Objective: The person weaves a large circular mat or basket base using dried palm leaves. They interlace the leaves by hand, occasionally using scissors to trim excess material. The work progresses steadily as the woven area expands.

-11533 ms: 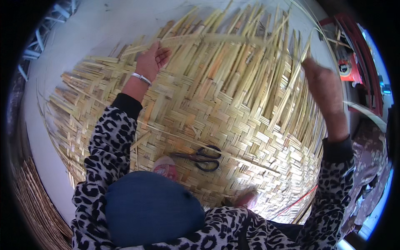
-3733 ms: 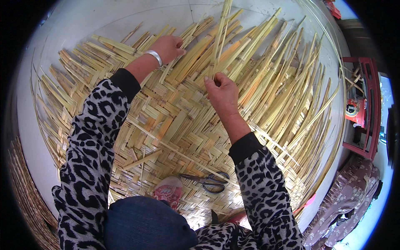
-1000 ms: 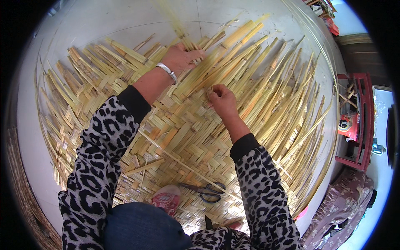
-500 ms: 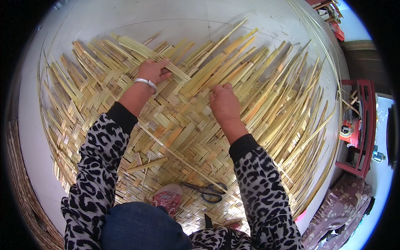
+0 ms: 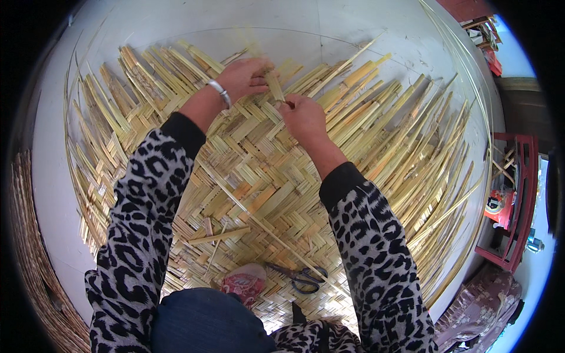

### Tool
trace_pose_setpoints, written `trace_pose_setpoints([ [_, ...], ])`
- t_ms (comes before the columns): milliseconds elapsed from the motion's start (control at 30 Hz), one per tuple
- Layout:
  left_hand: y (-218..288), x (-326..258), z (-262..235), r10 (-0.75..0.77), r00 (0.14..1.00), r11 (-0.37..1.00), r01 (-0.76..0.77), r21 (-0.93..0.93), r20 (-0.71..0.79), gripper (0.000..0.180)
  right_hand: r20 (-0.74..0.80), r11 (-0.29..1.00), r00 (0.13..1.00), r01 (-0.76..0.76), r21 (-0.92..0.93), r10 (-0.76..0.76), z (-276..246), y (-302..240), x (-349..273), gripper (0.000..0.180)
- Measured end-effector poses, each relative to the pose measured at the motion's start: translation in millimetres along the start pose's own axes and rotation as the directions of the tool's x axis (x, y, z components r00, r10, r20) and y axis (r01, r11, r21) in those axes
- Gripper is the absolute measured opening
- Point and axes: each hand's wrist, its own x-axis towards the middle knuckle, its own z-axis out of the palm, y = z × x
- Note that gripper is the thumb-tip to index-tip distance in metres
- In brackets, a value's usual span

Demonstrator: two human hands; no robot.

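A large mat point(image 5: 259, 159) of flat, pale yellow reed-like strips lies on the floor, woven in a zigzag pattern, its loose strip ends fanning out at the far side and right. Over its far edge, my left hand point(image 5: 244, 78), with a bangle on the wrist, grips a flat reed strip point(image 5: 274, 86). The strip's far end is blurred. Close by on the right, my right hand point(image 5: 306, 122) pinches the near end of that strip, fingers closed. A long thin strip point(image 5: 247, 212) crosses the weave diagonally below my hands.
Black-handled scissors point(image 5: 306, 280) lie on the mat beside my patterned red shoe point(image 5: 246, 283). Short loose pieces point(image 5: 220, 236) rest left of centre. A dark red rack point(image 5: 521, 206) and patterned cloth point(image 5: 479, 306) stand at the right; a brown ridged bundle point(image 5: 38, 253) lies at the left.
My left hand has moved right and a little farther away, turning the strip more upright. My right hand has come farther away and left to pinch its near end.
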Motion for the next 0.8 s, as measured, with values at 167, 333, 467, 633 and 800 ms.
trace_pose_setpoints([
  [167, 1, 37, 21, 0.044, 0.993, 0.805, -0.103, 0.584, 0.113, 0.044, -0.097, 0.998, 0.994, -0.052, 0.033, 0.055, 5, 10, 5, 0.026],
  [333, 7, 57, 31, -0.175, 0.975, 0.577, -0.009, 0.816, 0.135, 0.048, -0.102, 0.954, 0.978, -0.148, 0.260, 0.179, 5, 13, 5, 0.019],
  [467, 7, 60, 34, -0.235, 0.967, 0.405, 0.003, 0.914, 0.101, 0.048, -0.002, 0.815, 0.936, -0.306, 0.493, 0.353, 0, 8, 3, 0.015],
  [633, -3, 57, 29, 0.003, 0.984, 0.334, -0.168, 0.927, 0.177, 0.048, 0.003, 0.775, 0.924, -0.323, 0.543, 0.382, 2, 6, 0, 0.015],
  [800, -16, 52, 24, 0.104, 0.986, 0.406, -0.164, 0.899, 0.133, 0.037, -0.003, 0.772, 0.928, -0.308, 0.557, 0.373, 7, 13, 4, 0.015],
])
